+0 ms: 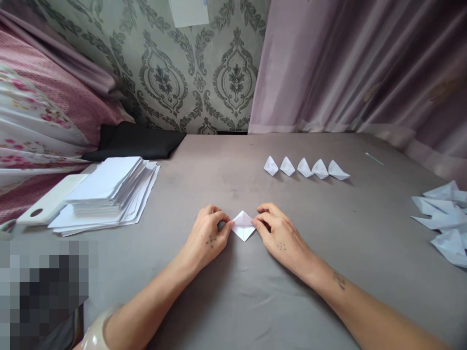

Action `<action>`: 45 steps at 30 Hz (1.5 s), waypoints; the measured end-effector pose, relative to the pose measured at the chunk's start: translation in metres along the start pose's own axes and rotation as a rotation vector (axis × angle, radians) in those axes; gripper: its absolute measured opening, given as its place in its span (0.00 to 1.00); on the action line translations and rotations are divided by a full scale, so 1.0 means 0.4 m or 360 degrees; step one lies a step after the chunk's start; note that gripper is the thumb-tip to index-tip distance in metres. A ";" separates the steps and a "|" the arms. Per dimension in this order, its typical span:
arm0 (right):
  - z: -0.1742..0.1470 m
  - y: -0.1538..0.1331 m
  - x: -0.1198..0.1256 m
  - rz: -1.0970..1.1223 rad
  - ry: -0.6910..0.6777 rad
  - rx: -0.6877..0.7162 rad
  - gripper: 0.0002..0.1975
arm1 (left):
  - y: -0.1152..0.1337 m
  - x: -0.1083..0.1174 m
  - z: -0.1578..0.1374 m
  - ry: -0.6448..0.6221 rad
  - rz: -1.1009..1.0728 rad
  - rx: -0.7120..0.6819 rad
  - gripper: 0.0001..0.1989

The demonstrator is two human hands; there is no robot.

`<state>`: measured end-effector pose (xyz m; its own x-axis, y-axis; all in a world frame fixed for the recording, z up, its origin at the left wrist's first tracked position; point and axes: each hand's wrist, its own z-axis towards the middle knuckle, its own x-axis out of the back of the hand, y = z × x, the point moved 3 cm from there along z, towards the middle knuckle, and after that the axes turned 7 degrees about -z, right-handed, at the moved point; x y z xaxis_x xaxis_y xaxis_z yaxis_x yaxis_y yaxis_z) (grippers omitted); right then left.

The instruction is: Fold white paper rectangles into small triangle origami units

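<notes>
A small white folded paper (243, 227), diamond-shaped with a crease down its middle, is at the centre of the grey cloth surface. My left hand (211, 231) pinches its left corner between thumb and fingers. On the opposite side, my right hand (277, 231) grips the right corner in the same way. Beyond my right hand stands a row of several folded white paper pieces (287, 166), each with a pointed top.
To the left lies a stack of white paper sheets (105, 182) beside a white board (54, 199) with a hole. Behind them is a folded black cloth (138, 141). More folded paper boats (447, 209) are piled at the right edge. A thin green stick (375, 158) lies at the back right.
</notes>
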<state>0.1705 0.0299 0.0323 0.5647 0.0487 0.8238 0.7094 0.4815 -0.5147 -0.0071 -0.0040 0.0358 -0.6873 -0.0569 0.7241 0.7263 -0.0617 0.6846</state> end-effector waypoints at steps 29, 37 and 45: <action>0.015 0.006 -0.014 -0.0033 -0.0068 -0.0146 0.08 | -0.011 0.000 0.025 -0.0108 -0.0141 0.0225 0.10; 0.023 -0.004 -0.012 -0.0050 -0.0116 -0.0236 0.08 | -0.015 -0.014 0.023 -0.0056 0.0011 0.0085 0.10; 0.026 -0.003 -0.015 -0.0036 -0.0114 -0.0222 0.10 | -0.017 -0.023 0.015 0.0007 0.0131 -0.0018 0.11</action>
<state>0.1620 0.0382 0.0306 0.5197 0.1040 0.8480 0.7762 0.3573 -0.5195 -0.0059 0.0030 0.0249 -0.6254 -0.0664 0.7775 0.7802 -0.0679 0.6218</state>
